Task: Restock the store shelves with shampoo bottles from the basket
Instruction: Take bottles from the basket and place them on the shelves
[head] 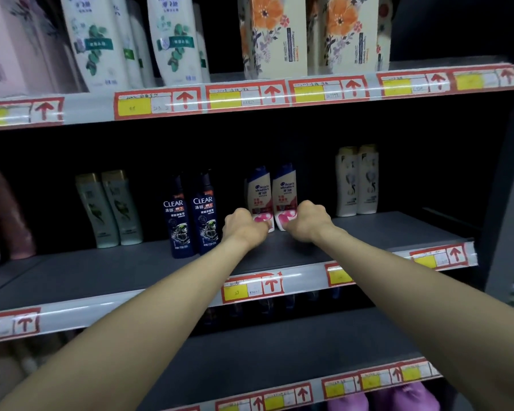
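Observation:
Two white-and-pink shampoo bottles stand upright side by side at the back of the middle shelf (368,232). My left hand (244,228) grips the base of the left white-and-pink bottle (258,191). The base of the right white-and-pink bottle (285,189) is held by my right hand (309,222). Both arms reach deep over the shelf. The basket is out of view.
Two dark blue bottles (190,215) stand just left of my left hand, two pale green ones (110,209) further left, two white ones (357,180) to the right. Tall bottles and flowered boxes fill the upper shelf (250,99). A lower shelf (279,366) lies beneath.

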{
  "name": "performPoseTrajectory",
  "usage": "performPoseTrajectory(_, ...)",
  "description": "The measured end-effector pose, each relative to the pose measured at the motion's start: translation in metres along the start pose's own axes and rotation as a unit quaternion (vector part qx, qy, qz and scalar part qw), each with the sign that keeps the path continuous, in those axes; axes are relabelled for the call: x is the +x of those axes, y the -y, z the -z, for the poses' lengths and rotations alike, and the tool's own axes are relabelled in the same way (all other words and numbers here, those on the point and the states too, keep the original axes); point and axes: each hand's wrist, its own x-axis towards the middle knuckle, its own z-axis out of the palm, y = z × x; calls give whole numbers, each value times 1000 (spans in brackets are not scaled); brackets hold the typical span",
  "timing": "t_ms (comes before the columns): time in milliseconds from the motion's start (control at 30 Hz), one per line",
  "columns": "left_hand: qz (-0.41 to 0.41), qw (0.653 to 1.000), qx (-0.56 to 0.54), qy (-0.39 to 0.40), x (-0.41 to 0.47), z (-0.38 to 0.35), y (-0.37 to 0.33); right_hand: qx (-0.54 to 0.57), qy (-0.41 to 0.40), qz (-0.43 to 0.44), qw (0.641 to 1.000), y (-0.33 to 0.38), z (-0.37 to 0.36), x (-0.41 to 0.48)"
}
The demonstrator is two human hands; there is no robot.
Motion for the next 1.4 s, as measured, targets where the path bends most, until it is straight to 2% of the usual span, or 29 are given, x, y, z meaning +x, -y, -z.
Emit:
performPoseTrajectory(200, -112, 991, -75, 8, -83, 50, 10, 108, -16, 115, 987, 18, 4, -95)
performPoseTrajectory(333, -164, 978, -125, -43, -150, 76, 54, 192, -20, 156, 969, 20, -13, -172)
performPoseTrajectory(433, -141, 979, -142, -32, -199, 79, 106, 222, 37, 160, 961, 9, -47, -222)
performPoseTrajectory(533, -119, 987, -106, -12, -238, 67, 168, 193, 111, 160, 962, -11, -96, -259)
performPoseTrajectory(700, 2, 997, -53, 55, -283, 34, 260, 143, 189, 128, 963, -43, -170, -298)
performPoseTrajectory(867, 52, 990, -19, 130, -315, 9, 326, 70, 317, 98, 941, -88, -223, -330)
performPoseTrajectory(967, 63, 984, -4, 166, -323, 1, 349, 59, 346, 77, 933, -109, -239, -340)
performPoseTrajectory(1133, 55, 935, 107, 332, -322, -5, 369, 40, 388, 54, 919, -133, -250, -345)
performPoseTrajectory(1267, 31, 912, 181, 366, -317, 0, 382, 22, 413, 44, 910, -144, -254, -345)
performPoseTrajectory(1400, -4, 855, 245, 457, -329, -3, 385, -30, 454, 37, 890, -150, -253, -337)
